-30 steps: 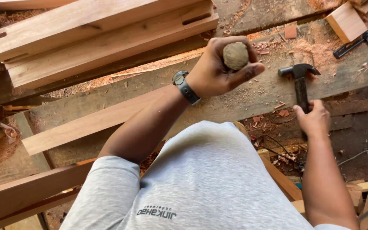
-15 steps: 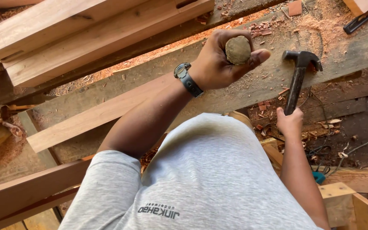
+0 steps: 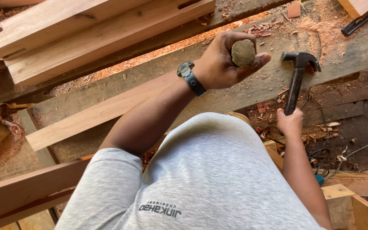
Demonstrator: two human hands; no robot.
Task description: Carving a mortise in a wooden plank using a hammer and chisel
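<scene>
Two hands, both occupied: left hand (image 3: pixel 224 64), wearing a wristwatch (image 3: pixel 191 78), closed around a round-ended wooden handle (image 3: pixel 242 53) above a sawdust-strewn plank (image 3: pixel 107 110); right hand (image 3: pixel 290 123) gripping a claw hammer (image 3: pixel 297 81), head resting near wood chips (image 3: pixel 258 29); stacked timber beams (image 3: pixel 86 34) beyond.

Two hands: the left hand (image 3: pixel 222 59), the right hand (image 3: pixel 290 123). One hammer (image 3: pixel 297 79). One round-ended tool handle (image 3: pixel 242 53). One wristwatch (image 3: pixel 191 78). One black clamp (image 3: pixel 363 19) at the top right. Two mortised beams (image 3: pixel 86 30) lie stacked at the top left. Wood chips too many to count.
</scene>
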